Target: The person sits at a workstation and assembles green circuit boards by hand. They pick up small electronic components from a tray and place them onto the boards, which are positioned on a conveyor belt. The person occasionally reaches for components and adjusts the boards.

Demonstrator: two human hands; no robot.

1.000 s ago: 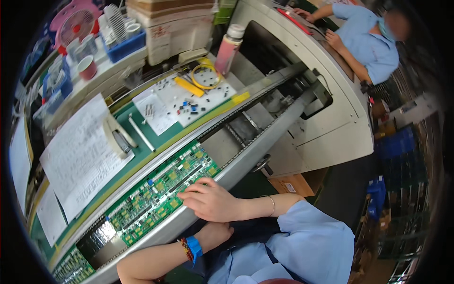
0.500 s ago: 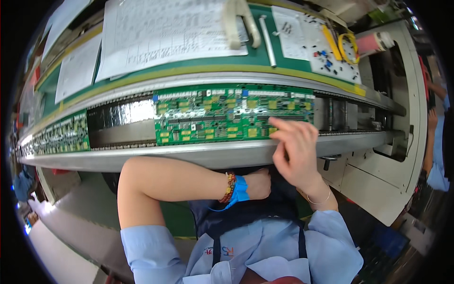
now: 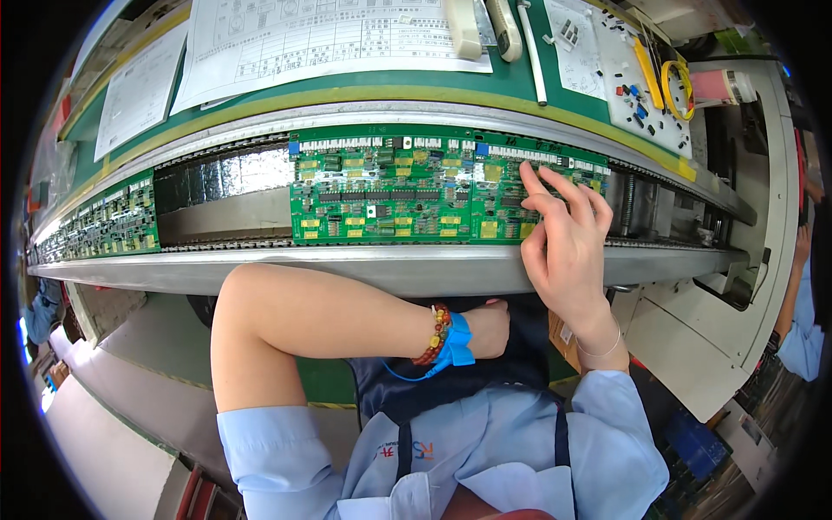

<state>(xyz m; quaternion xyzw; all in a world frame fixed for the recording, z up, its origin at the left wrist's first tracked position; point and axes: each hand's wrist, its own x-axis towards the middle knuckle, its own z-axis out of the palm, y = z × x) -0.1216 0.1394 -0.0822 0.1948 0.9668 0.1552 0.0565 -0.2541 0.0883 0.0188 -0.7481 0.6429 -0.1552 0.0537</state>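
Over the right part of a green circuit board (image 3: 390, 178) my right hand (image 3: 568, 230) hovers, open, its fingers apart and bent. Its index fingertip is at the row of white connectors near the board's far edge; whether it touches them I cannot tell. White connectors, a blue part, dark chips and yellow components cover this board, which lies across the two rails of a conveyor. My left hand (image 3: 487, 331) rests low in front of my body, below the near rail. A beaded bracelet (image 3: 432, 334) and a blue wrist strap (image 3: 456, 340) circle that wrist. Its fingers are hidden.
Another populated board (image 3: 104, 221) sits farther left on the conveyor. Metal rails (image 3: 390, 270) run across in front of me. Beyond lie printed sheets (image 3: 338, 39), a white rod (image 3: 531, 52), yellow-handled tweezers (image 3: 647, 74) and scattered small components (image 3: 637, 113). At right, another person's sleeve (image 3: 802, 347) shows.
My right hand has moved right and farther across the board, its fingers spreading more. The board and bench sit slightly higher in the picture. My left arm stays in much the same pose.
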